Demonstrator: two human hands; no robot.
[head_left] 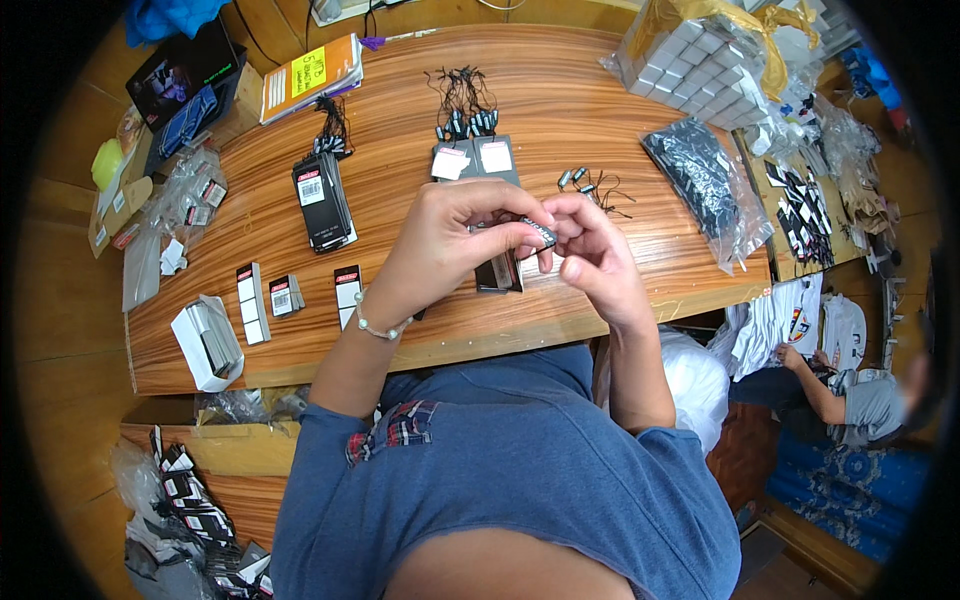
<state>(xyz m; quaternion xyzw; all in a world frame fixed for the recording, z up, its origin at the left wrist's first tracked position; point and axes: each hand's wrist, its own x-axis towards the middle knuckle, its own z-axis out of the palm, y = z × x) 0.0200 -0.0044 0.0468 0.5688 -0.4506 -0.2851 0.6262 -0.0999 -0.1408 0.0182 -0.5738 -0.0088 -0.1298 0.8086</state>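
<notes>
Over the table's near edge, my left hand (455, 235) pinches a small black tag with pale lettering (540, 232) between thumb and fingers. My right hand (603, 262) curls in from the other side, its fingertips at the tag's right end; whether a cord runs between them is hidden. Beneath and behind my hands lie dark cards with white labels (495, 155), partly covered. Black string tags (468, 124) rest on the cards' far end, their cords bunched beyond. A few loose string tags (580, 182) lie just past my right hand.
Stacked black hang tags (324, 205), smaller label stacks (252, 305) and a white box of cards (208, 343) sit on the left. To the right are a plastic bag of black pieces (705, 185) and stacked white boxes (690, 70). Another person (850, 400) works at far right.
</notes>
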